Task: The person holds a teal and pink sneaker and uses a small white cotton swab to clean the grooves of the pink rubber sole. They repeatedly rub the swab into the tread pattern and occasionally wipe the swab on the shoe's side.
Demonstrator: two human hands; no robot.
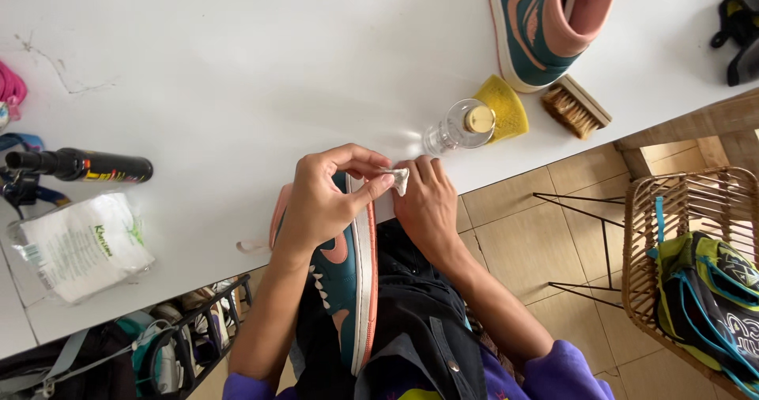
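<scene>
Left hand (pixel 320 202) and right hand (pixel 427 202), both pinched on a small white wipe (pixel 399 179) between them. The wipe lies at the toe of a teal sneaker (pixel 348 289); the shoe's long axis runs from the table edge (pixel 198 266) back toward the lap, under the left hand, which is nearer.

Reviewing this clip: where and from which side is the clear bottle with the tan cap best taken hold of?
Probably around the clear bottle's body just below the cap, from its open left side. It seems to stand upright, and a yellow sponge crowds its right.
</scene>
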